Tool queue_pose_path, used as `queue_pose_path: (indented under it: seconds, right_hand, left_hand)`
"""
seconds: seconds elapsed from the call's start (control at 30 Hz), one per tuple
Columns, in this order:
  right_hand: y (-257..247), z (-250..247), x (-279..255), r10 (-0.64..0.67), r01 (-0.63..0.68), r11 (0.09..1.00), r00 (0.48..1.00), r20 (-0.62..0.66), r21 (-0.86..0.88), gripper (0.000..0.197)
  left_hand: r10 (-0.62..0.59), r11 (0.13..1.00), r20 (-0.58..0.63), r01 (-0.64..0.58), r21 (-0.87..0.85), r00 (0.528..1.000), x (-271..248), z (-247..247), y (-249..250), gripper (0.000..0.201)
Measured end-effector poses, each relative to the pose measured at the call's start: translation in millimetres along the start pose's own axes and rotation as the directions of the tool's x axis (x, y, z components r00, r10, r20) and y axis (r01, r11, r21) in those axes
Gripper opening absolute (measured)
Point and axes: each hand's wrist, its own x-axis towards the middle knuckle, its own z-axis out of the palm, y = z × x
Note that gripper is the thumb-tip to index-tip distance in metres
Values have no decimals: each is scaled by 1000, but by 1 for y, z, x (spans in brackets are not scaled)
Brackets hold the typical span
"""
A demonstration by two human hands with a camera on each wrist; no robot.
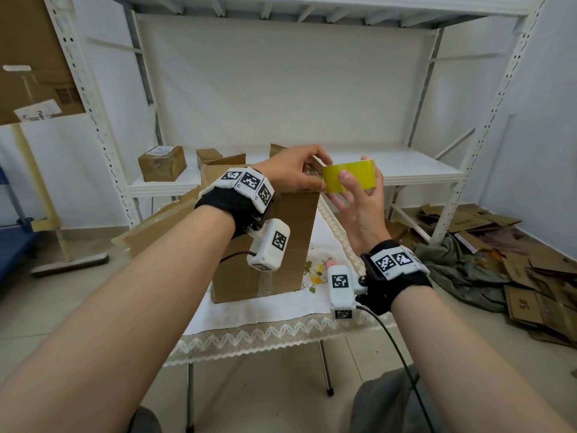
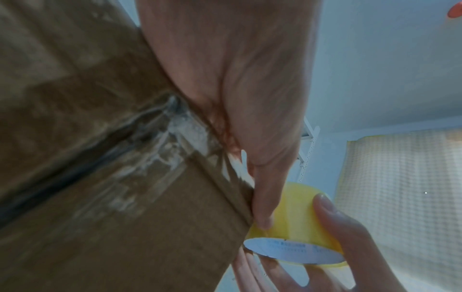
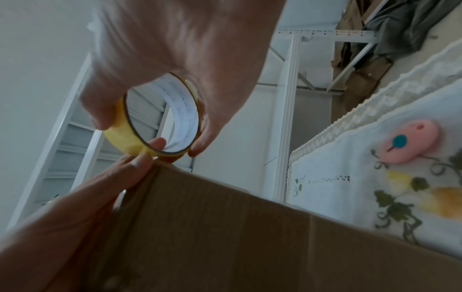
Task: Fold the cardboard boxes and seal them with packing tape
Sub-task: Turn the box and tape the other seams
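Note:
A tall brown cardboard box stands on a small table with a white embroidered cloth. Above the box's top right corner my right hand grips a yellow roll of packing tape, thumb on the near side and fingers round the back. My left hand reaches over the box top and pinches the tape's loose end right at the roll. In the left wrist view my left fingertips touch the roll at the box edge. The right wrist view shows the roll just above the box.
A pink cutter lies on the cloth right of the box. White metal shelving behind holds two small boxes. Flattened cardboard and a grey-green cloth cover the floor at right. A broom stands at left.

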Motion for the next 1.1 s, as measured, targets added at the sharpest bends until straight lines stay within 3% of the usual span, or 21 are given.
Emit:
queue_pose_path:
  seconds: [0.47,0.97,1.1]
  right_hand:
    - [1,9,-3,-61,60,998,996,-71,-10,79]
    - [1,11,-5,-165,145,977,978,-128,-154,72]
    - [-2,8,-4,-200,180,963,977,-80,-202,76]
  left_hand:
    - [-17,1000,-20,17,-20,1000,3,2,-6,43]
    - [-5,1000,-30,5,-2,1000,1,3,-3,44]
    - [2,1000,-27,-3,-5,1000,0,3,-3,44]
